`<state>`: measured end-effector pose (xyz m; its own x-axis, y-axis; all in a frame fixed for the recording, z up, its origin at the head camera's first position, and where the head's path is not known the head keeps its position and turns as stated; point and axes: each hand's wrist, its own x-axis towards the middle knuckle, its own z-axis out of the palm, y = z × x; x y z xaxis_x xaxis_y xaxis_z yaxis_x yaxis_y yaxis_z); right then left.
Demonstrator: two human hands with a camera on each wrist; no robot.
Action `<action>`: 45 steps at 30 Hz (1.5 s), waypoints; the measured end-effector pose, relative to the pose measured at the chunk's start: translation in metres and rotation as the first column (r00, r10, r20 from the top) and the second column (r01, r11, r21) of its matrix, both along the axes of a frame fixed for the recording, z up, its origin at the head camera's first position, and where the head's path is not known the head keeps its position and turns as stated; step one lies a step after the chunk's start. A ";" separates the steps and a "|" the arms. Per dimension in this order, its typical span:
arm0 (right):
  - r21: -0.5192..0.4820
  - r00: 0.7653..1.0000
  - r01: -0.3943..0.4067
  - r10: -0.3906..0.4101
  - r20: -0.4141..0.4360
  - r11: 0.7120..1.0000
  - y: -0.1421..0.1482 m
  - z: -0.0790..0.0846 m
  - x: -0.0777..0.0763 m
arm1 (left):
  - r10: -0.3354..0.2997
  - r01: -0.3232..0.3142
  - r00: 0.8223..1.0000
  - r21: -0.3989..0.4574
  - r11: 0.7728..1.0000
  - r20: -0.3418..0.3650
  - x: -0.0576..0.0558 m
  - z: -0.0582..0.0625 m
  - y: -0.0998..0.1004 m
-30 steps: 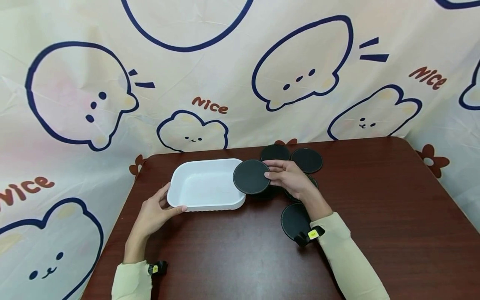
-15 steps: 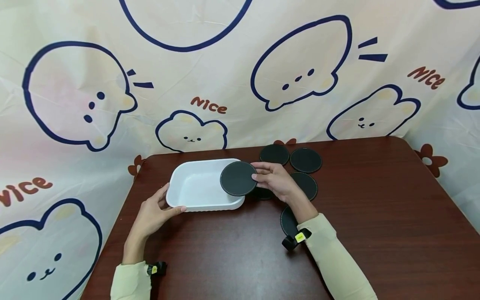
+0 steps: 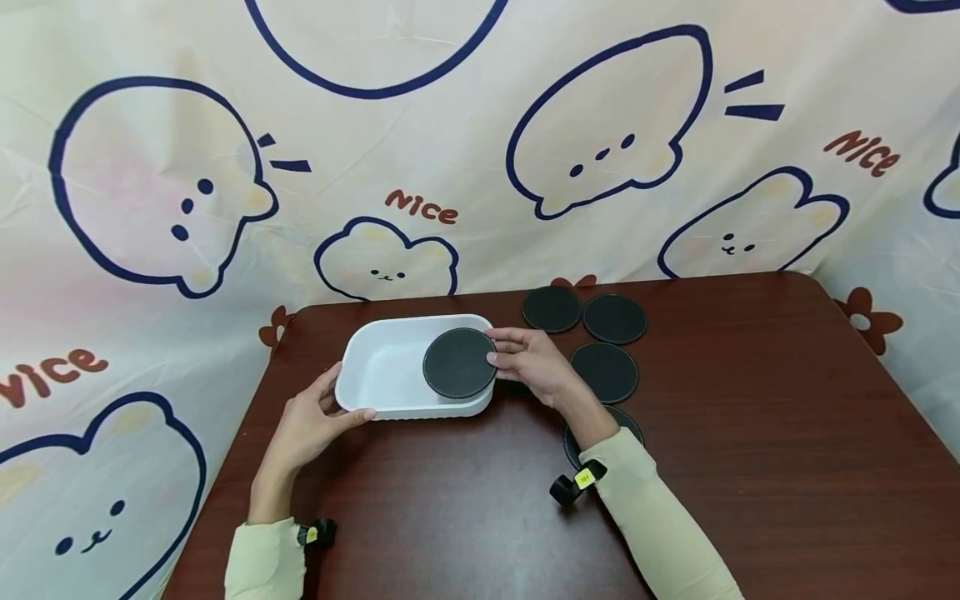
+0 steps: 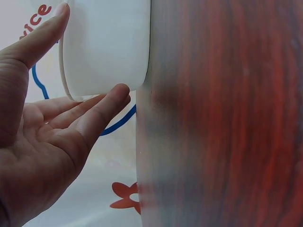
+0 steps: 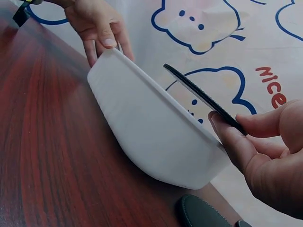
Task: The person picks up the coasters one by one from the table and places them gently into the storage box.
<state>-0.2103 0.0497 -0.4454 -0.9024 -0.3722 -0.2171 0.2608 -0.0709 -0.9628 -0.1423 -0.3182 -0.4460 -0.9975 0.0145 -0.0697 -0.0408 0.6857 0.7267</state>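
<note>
A white rectangular container [image 3: 381, 371] with rounded corners sits at the left of the table. My left hand [image 3: 306, 429] grips its left end, thumb on the front side and fingers along the end wall [image 4: 106, 52]. Between thumb and fingers, my right hand [image 3: 538, 367] pinches the edge of a round black coaster [image 3: 459, 363]. In the head view this coaster overlaps the container's right half. The right wrist view shows the held coaster [image 5: 203, 98] tilted, above the container's rim [image 5: 163, 92]. The container's inside is partly hidden by it.
Several black coasters lie flat to the right, including one at the back [image 3: 552, 309], a neighbouring one [image 3: 615, 318] and a nearer one [image 3: 606, 373]. Another coaster [image 3: 628, 423] is partly under my right wrist. A patterned cloth [image 3: 480, 150] hangs behind the brown table [image 3: 750, 417].
My right hand has carried the coaster leftward, from beside the container's right end to over its right half. The left hand has stayed at the container.
</note>
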 end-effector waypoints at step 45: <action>0.278 0.953 0.096 -0.008 -0.302 0.956 -0.031 0.005 0.005 | -0.019 0.019 1.000 0.007 1.000 -0.017 0.000 0.002 0.002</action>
<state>-0.2054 0.0185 -0.4400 -0.9580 -0.2852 -0.0293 -0.0335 0.2130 -0.9765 -0.1428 -0.3164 -0.4444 -0.9980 0.0338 -0.0526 -0.0155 0.6812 0.7320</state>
